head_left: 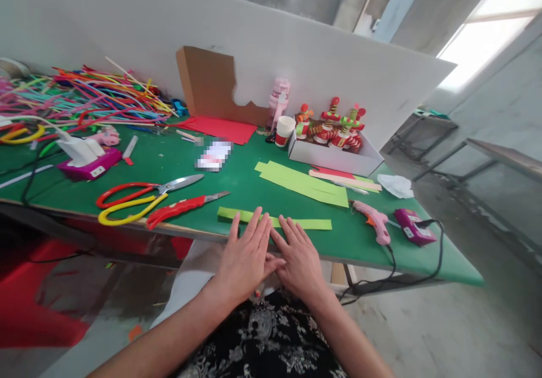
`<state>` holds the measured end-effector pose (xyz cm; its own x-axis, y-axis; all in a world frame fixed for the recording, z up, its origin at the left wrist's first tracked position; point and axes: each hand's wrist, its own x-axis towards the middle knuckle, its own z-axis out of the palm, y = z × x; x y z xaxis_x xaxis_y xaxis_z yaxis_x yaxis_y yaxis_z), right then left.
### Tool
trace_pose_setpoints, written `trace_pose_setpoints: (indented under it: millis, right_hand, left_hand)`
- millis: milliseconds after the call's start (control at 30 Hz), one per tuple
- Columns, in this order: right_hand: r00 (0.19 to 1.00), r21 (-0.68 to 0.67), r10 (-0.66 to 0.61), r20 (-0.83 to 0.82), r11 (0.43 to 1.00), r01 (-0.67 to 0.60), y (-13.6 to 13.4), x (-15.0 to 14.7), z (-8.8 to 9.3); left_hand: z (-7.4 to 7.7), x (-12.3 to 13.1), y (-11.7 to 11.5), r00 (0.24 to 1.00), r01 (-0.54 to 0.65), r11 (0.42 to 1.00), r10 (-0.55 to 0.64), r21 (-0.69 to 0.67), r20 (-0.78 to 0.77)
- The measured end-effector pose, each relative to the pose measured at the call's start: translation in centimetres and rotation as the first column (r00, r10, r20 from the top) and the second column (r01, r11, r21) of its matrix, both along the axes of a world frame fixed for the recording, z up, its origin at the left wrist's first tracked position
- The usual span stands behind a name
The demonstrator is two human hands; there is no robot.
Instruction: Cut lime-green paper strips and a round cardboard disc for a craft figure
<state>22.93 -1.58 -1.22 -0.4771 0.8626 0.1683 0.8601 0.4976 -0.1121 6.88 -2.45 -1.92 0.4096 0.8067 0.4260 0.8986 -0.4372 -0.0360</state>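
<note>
My left hand [247,256] and my right hand [298,256] lie side by side at the near edge of the green table [237,180], fingers stretched out flat. Their fingertips rest on or just touch a long light-green paper strip [313,223] that runs left to right. Neither hand grips anything. Left of the strip lie red-and-yellow scissors [139,197] and a red-handled cutter [182,207]. Right of it lies a pink glue gun [372,220].
Light-green paper sheets [305,183] lie mid-table. A white box [334,155] of small red-and-green figures stands behind. Coloured sticks [84,96] pile at the far left before a white board [254,45]. A purple power block [412,227] with cable sits at the right edge.
</note>
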Motion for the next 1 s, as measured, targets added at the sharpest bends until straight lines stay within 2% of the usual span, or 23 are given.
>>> trace_pose_setpoints:
  millis: [300,667,833,1000]
  right_hand:
    - [1.0,0.004,-0.006,-0.016,1.0,0.006,0.1,-0.1,0.2]
    - [0.999,0.02,-0.023,-0.028,1.0,0.024,0.0,-0.2,0.2]
    - [0.999,-0.002,-0.023,-0.029,1.0,0.023,0.0,-0.3,0.6]
    - [0.999,-0.015,-0.028,-0.016,0.999,0.028,0.0,-0.3,0.8]
  left_hand:
    - [-0.4,-1.6,0.4,1.0,0.013,0.998,-0.014,-0.063,-0.014]
    - [-0.2,-3.3,-0.1,1.0,-0.026,1.0,0.026,0.002,0.002]
    - [0.0,-4.9,-0.4,0.998,-0.063,0.998,0.064,-0.014,0.017]
    - [-0.1,-7.7,-1.0,0.99,-0.134,0.991,0.134,-0.01,0.037]
